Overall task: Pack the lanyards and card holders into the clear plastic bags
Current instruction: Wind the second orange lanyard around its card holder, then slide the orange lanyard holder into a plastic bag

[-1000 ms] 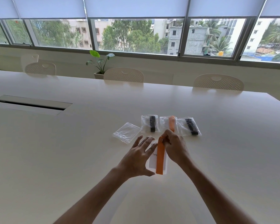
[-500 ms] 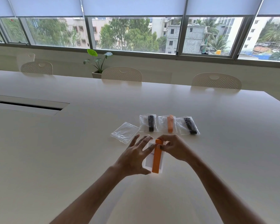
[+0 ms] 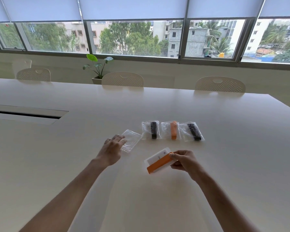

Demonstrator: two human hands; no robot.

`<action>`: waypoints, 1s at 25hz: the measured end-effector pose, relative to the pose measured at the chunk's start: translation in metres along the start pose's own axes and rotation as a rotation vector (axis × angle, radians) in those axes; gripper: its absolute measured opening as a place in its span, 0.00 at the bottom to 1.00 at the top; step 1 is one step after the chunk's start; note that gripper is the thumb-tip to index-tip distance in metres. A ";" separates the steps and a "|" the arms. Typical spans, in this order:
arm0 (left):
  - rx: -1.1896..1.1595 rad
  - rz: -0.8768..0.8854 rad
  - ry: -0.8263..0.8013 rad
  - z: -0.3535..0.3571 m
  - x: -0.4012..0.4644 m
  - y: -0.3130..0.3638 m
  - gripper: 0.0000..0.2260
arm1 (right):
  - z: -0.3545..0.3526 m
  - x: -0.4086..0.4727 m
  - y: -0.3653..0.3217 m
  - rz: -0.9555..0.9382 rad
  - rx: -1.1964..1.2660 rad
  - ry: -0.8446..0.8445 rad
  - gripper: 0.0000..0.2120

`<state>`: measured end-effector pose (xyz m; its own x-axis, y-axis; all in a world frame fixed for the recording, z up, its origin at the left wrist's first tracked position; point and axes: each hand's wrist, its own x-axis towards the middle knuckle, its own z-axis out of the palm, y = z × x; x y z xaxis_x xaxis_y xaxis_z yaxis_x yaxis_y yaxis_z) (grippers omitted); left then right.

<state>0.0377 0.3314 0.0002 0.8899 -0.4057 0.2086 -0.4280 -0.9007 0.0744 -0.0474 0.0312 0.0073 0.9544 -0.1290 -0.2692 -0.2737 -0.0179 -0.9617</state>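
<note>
3 filled bags (image 3: 172,130) w/ lanyards (2 black, 1 orange), 1 empty bag (image 3: 132,141) touched by spread left hand (image 3: 112,148), card holder (image 3: 159,160) w/ orange lanyard (image 3: 159,163) pinched by right hand (image 3: 184,160)

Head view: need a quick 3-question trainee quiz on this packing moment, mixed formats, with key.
1. True or false: the right hand grips the card holder with the orange lanyard folded on it.
2. How many bags in the row beyond the hands already hold a lanyard? A) two B) three C) four
3. Fill in: the left hand reaches onto the ___ bag lying on the table.

Key: 1 true; 2 B, namely left black-lanyard bag, orange-lanyard bag, right black-lanyard bag; 3 empty.
</note>
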 end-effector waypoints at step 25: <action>-0.240 -0.198 -0.149 -0.027 -0.009 0.043 0.06 | 0.019 -0.018 0.009 -0.005 0.205 0.034 0.04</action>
<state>0.0068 0.3001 0.0277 0.9652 -0.2605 0.0233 -0.2534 -0.9092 0.3305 -0.0650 0.0520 0.0027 0.9502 -0.1628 -0.2659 -0.2357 0.1832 -0.9544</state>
